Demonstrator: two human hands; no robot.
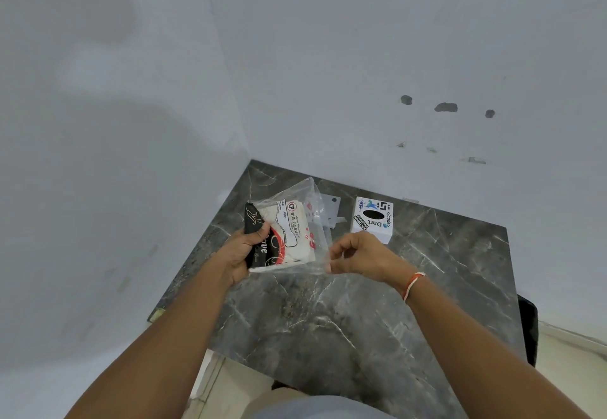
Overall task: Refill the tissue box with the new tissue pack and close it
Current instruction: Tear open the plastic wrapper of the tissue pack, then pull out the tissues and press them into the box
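Fingers (259,231) of our left hand (241,251) were clamped around the black end of the new tissue pack (285,238), holding it up above the dark marble counter (345,313). Our right hand (361,256) was curled, thumb and fingertips pinching the loose clear plastic wrapper (320,247) that trailed off the pack's open side — a light pinch, not a fist. The tissue box (372,220) stood on the counter just beyond the right hand, apart from both hands, white with stickers and its dark oval slot facing up; a flat white panel (330,210) lay on the counter just beside it, partly seen through the plastic, and we judged it to be the box's removable cover, though we could not tell for sure.

The step in hand, as we read it, was freeing the tissues from the wrapper. To do it well we wanted the left grip firm on the stack itself, not only on the film, so the sheets stayed squared. The right hand should draw the film away steadily along the pack's length — a jerk risked scattering tissues. Keeping the pack low over the counter would catch anything that slipped.
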